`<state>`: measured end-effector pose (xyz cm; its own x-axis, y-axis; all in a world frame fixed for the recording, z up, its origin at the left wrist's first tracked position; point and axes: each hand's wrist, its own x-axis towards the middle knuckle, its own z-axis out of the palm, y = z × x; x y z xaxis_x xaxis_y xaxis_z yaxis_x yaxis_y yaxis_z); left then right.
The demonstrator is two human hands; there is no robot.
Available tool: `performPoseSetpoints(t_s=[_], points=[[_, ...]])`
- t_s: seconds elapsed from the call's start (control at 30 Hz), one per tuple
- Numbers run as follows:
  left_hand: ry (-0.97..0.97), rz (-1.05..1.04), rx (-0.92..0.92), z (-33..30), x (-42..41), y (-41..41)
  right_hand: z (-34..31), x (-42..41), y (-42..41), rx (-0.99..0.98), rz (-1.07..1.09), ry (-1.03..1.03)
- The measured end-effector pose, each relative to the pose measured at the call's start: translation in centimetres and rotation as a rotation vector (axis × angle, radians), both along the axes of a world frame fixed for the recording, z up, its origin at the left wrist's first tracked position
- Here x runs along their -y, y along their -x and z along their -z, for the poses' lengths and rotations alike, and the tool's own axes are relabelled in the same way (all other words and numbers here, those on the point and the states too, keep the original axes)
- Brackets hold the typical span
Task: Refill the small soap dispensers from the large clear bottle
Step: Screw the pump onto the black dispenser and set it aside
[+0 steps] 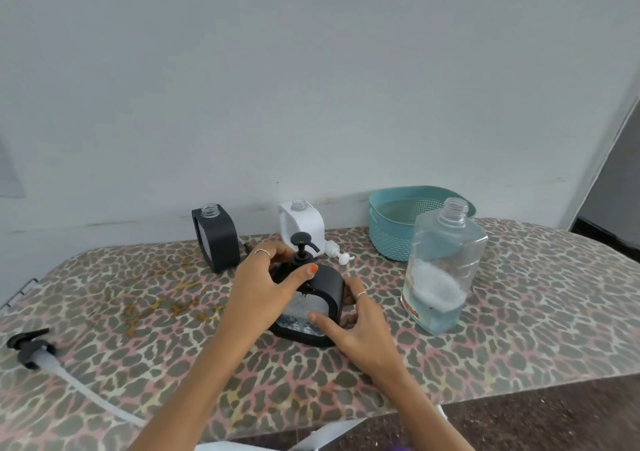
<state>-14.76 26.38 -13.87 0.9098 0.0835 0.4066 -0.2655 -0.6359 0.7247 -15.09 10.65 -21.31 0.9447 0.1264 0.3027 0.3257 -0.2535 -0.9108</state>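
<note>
A black soap dispenser with its black pump head in place stands at the table's middle. My left hand grips its neck just under the pump. My right hand holds its body and base from the right. Behind it stand a black dispenser and a white dispenser, both with open necks. The large clear bottle stands uncapped at the right, holding liquid in its lower part.
A white pump head lies by the white dispenser. A big black pump with a long tube lies at the table's left edge. A teal basket stands at the back right. The leopard-print table meets the wall.
</note>
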Motion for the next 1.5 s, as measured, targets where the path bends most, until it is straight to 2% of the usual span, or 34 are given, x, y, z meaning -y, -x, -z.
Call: performPoseSetpoints(t_s=[0.33,0.6,0.83,0.93,1.07,1.2,1.4,1.5], points=[[-0.097,0.108,-0.033,-0.3,-0.6,0.6,0.7,0.1,-0.2,0.044,0.007,0.019],[0.005,-0.108,0.079,0.7,1.3,0.6,0.5,0.0,0.1,0.087,-0.004,0.016],[-0.098,0.024,0.070,0.7,0.4,0.9,0.5,0.0,0.0,0.111,0.020,0.042],[-0.043,0.050,0.059,1.1,0.1,1.1,0.7,0.0,-0.1,0.112,0.026,0.047],[0.083,-0.062,0.100,1.0,1.0,1.1,0.9,0.0,-0.3,0.122,0.025,0.047],[0.076,-0.139,0.084,0.7,1.9,0.7,1.2,0.0,-0.4,0.109,0.032,0.050],[-0.069,0.033,-0.013,0.1,0.6,1.2,0.9,0.0,-0.4,0.121,0.051,0.067],[0.005,0.011,-0.005,0.1,0.4,1.0,1.0,0.0,-0.3,0.120,0.059,0.073]])
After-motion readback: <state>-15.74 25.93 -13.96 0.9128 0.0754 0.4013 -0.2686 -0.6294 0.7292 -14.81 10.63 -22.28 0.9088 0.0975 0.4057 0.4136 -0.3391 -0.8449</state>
